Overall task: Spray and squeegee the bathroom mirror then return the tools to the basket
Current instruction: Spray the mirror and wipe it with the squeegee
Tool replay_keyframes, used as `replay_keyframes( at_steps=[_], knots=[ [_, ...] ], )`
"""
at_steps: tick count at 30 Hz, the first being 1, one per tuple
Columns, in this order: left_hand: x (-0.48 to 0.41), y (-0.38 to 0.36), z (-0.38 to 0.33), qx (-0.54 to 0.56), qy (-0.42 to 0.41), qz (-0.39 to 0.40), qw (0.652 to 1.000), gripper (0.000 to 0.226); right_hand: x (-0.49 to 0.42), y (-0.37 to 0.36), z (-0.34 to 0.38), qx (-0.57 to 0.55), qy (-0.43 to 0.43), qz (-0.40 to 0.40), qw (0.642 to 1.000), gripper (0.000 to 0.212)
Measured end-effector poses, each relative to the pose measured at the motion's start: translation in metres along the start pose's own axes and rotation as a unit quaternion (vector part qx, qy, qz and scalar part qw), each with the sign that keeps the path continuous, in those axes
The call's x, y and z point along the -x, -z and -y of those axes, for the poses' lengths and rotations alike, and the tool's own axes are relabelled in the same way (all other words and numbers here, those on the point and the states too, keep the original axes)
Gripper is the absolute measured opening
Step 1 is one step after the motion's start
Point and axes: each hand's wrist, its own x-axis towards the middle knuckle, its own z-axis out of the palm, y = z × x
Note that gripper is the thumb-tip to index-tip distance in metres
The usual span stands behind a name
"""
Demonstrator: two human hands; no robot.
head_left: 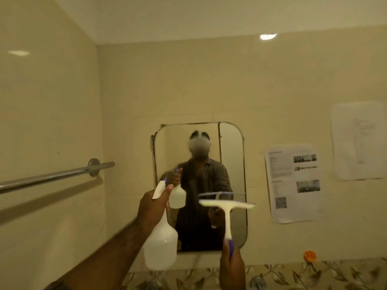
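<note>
White squeegee [227,208] above right hand [231,262], spray bottle [161,243] below left hand [154,208]

The mirror [232,164] hangs mid-wall. Before it, the left hand [151,208] holds the spray bottle [161,243] left of the squeegee [227,208] in the right hand [232,266]. A towel rail [52,176] lies leftward, papers [293,183] rightward.

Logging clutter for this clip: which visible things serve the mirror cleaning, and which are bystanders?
In use: spray bottle in left hand; squeegee in right hand; mirror.
Bystanders: towel bar; two taped printed sheets; orange wall hook.
</note>
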Motion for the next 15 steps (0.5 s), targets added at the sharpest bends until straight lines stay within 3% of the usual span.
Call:
replay_keyframes(
  at_steps=[3,7,11,15],
  knots=[
    [-0.008,-0.007,-0.018,0.061,-0.008,0.014,0.998,0.041,-0.032,0.021,0.073,-0.071,0.111,0.024,0.991,0.030],
    [-0.011,-0.020,-0.034,0.123,-0.020,0.019,0.992,0.026,-0.078,0.039,0.157,-0.074,0.227,0.046,0.970,0.032],
    [-0.014,-0.030,-0.039,0.098,-0.022,0.019,0.995,0.033,-0.106,0.041,0.187,-0.084,0.226,0.038,0.970,0.036],
    [-0.016,-0.041,-0.035,0.053,-0.029,0.008,0.998,0.036,-0.119,0.036,0.191,-0.021,0.214,0.020,0.976,0.049]
  ],
)
